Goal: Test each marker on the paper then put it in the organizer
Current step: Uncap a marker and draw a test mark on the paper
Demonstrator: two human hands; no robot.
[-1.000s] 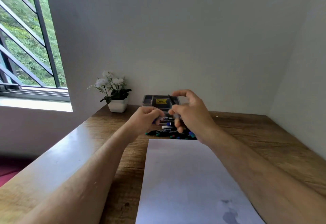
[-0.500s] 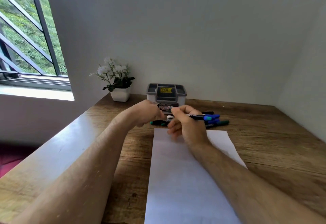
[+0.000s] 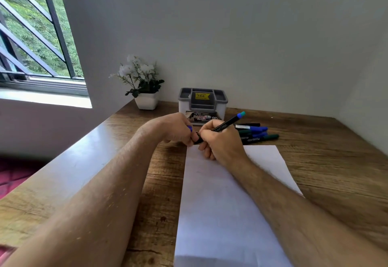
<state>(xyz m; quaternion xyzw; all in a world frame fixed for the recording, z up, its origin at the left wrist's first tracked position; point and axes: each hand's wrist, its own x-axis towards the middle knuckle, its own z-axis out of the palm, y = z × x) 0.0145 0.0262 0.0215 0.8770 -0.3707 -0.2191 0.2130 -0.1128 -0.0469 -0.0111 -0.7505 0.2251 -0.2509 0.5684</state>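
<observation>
My right hand (image 3: 220, 142) grips a black marker (image 3: 225, 125) with a blue end, tilted so that end points up and to the right; its lower end is at the top left corner of the white paper (image 3: 226, 203). My left hand (image 3: 178, 129) is closed beside it, touching the marker's lower end, with a bit of blue cap (image 3: 190, 128) showing at its fingers. Several other markers (image 3: 255, 133) lie on the desk just beyond the paper. The grey organizer (image 3: 202, 100) stands against the wall behind a small marker box (image 3: 204, 117).
A white pot of white flowers (image 3: 144, 86) stands left of the organizer near the wall. The wooden desk (image 3: 327, 161) extends right to a side wall. A barred window (image 3: 35, 35) is at the left, past the desk's left edge.
The marker in my right hand has tilted from nearly level to pointing up and right. Both hands have come down toward the paper's top edge, away from the organizer.
</observation>
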